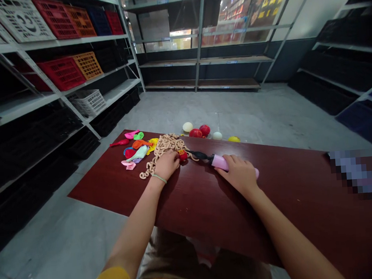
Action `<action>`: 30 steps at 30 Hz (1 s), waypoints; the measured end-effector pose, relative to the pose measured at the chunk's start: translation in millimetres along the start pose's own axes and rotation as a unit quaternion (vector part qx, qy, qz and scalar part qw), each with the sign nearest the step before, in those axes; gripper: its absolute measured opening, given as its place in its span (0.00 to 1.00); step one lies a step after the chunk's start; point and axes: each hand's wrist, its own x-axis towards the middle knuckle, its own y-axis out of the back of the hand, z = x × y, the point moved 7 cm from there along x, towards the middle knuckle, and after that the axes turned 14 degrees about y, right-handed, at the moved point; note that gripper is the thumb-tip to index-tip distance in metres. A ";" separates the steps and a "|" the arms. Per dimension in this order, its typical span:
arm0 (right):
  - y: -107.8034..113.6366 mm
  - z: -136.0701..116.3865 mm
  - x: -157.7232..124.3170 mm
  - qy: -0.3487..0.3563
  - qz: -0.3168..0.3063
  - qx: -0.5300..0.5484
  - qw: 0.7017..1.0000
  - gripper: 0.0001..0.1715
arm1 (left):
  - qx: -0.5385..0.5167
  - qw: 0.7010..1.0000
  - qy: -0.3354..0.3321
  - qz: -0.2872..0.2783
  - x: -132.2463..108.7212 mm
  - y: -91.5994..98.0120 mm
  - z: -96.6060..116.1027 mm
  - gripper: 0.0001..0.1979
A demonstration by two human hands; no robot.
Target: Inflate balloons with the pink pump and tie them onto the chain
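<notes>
On the dark red table, my right hand [241, 174] is wrapped round the pink barrel of a balloon pump [220, 162]. Its black nozzle end [200, 155] points left towards a small red balloon [182, 155] with yellow print. My left hand [167, 164] has its fingers closed at that balloon, beside the nozzle tip; whether the nozzle sits inside the balloon's neck is hidden. Under and behind my left hand lies a heap of beige chain-like links [170, 143]. Left of the heap are several flat balloons [139, 154] in mixed colours.
Beyond the table's far edge, inflated balloons in red [195, 133], white [187, 126] and yellow [233, 139] show near the floor. A blurred object [357, 174] lies at the table's right. Shelves with plastic crates [62, 73] stand left; more racks [196, 62] stand behind.
</notes>
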 end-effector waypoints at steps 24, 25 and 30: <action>-0.9 -0.6 -0.9 -0.006 0.002 -0.019 1.000 0.26 | -0.010 0.998 0.054 0.043 0.4 -20.8 19.3 0.15; -0.8 -0.5 -1.0 -0.007 0.004 -0.020 1.000 0.26 | -0.006 0.998 0.051 0.047 0.0 -20.1 19.5 0.13; 2.7 0.6 -0.8 -0.013 0.013 -0.016 1.000 0.26 | -0.093 0.991 0.044 0.086 -6.7 -5.6 18.2 0.10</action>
